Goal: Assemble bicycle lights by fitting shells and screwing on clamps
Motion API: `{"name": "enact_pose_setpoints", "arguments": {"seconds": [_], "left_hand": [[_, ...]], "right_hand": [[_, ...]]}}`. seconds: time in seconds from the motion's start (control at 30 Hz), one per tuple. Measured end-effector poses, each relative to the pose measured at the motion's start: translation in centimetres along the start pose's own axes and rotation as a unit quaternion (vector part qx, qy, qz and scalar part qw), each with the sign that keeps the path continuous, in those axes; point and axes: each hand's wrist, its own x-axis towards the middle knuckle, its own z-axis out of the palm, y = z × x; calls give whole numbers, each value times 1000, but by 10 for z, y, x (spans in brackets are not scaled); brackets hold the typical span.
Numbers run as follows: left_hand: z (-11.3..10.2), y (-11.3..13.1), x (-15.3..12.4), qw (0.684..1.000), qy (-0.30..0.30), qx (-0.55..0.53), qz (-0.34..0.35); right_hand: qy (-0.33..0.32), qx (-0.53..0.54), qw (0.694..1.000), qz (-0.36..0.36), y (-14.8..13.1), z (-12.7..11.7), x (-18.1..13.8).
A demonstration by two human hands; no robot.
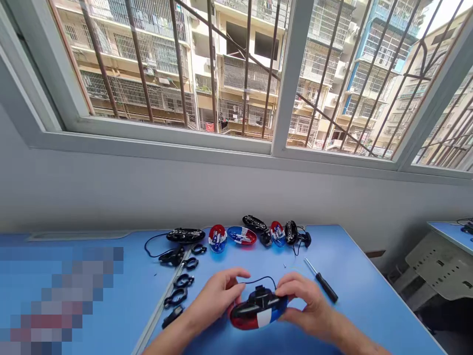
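Observation:
An oval red, white and blue plastic device (264,317) with a black base and a black mount on top is held tilted above the blue table. My right hand (305,301) grips its right end between thumb and fingers. Beside the left end, my left hand (223,293) has its fingers curled in. A thin black cable (260,280) arcs from the mount to the left thumb and seems pinched there; what else those fingers hold is hidden. A screwdriver (321,280) with a black handle lies right of my right hand.
Left of my hands, several black ring clamps (176,297) line a seam in the blue table (364,296). Along the wall are more oval devices (242,235), some black with cables (185,235). A pixelated patch (55,305) covers the left. Another desk (451,246) stands at the right.

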Motion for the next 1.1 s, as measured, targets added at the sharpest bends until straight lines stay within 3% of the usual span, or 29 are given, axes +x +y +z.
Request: {"name": "enact_pose_setpoints", "arguments": {"seconds": [0.1, 0.27, 0.33, 0.43, 0.47, 0.53, 0.67, 0.9, 1.1], "left_hand": [[-5, -3, 6, 999, 34, -17, -7], [-6, -12, 9, 997, 48, 51, 32], [-3, -13, 6, 983, 96, 123, 100], [4, -10, -4, 921, 202, 213, 256], [7, -8, -8, 901, 208, 231, 301], [14, -5, -15, 888, 161, 262, 342], [24, -2, -22, 894, 75, 342, 279], [29, 3, -23, 908, 64, 390, 137], [32, -3, -22, 911, 14, 391, 133]], "right_hand": [[-37, -86, 995, -43, 8, 4, -4], [-59, -175, 982, -37, 29, 10, -15], [-55, -187, 980, -29, 34, 11, -18], [-53, -203, 978, -13, 35, 11, -18], [-56, -209, 976, -9, 34, 11, -18], [-61, -220, 974, -7, 31, 11, -16], [-60, -241, 969, -12, 26, 11, -13], [-74, -282, 956, 0, 23, 15, -15], [-53, -306, 950, -21, 22, 20, -13]]}}
